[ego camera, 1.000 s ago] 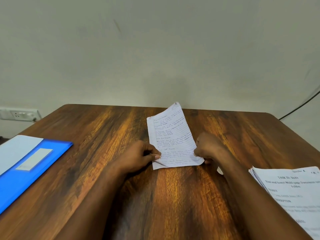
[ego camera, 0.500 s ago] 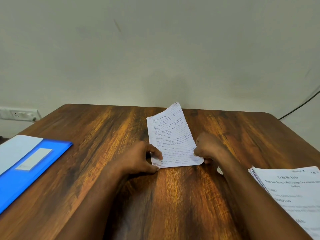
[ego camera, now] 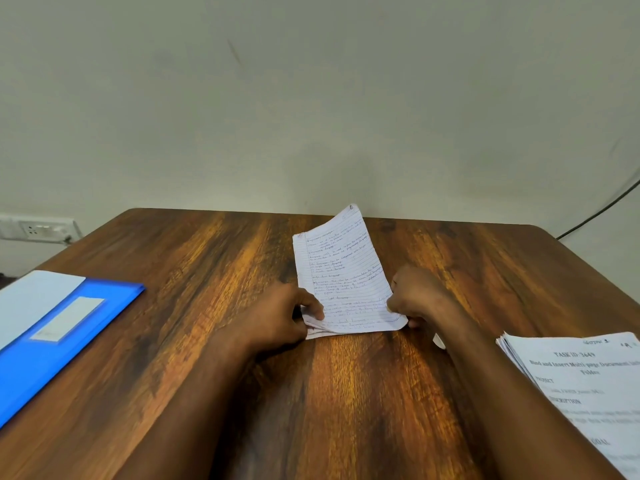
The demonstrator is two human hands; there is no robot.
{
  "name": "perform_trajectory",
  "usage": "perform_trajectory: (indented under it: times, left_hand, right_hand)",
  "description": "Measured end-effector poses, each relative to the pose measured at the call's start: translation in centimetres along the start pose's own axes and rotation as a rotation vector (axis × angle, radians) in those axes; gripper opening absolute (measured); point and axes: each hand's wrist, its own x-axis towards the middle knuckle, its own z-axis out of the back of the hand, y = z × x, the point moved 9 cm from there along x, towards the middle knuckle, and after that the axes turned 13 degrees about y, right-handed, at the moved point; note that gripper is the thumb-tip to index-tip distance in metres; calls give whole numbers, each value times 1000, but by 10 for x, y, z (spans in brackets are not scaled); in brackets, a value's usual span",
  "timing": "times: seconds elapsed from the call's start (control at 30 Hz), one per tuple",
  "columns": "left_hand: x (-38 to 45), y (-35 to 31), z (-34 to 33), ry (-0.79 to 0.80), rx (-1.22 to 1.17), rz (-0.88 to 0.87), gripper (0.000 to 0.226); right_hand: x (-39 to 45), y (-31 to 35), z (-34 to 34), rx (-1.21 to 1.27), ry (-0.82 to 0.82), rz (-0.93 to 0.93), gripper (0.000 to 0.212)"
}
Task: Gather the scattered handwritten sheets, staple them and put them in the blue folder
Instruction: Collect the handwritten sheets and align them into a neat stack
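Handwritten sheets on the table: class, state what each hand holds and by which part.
Both hands hold the handwritten sheets near their bottom edge: the left hand pinches the lower left corner, the right hand grips the lower right edge.

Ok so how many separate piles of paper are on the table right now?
2. The handwritten sheets sit mid-table, held by the left hand and right hand. A printed stack lies at the right edge. Whether the blue folder holds more is hidden.
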Motion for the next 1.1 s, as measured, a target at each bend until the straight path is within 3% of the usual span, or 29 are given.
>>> perform_trajectory:
  times: [0.3, 0.7, 1.1]
  left_hand:
    - [0, 8, 1, -33, -22, -13, 40]
    - [0, 9, 0, 8, -283, -38, 21]
    - [4, 22, -5, 36, -260, 39, 6]
  right_hand:
    - [2, 1, 0, 1, 2, 6, 10]
    - [0, 1, 0, 18, -3, -5, 14]
    - [0, 1, 0, -5, 1, 2, 14]
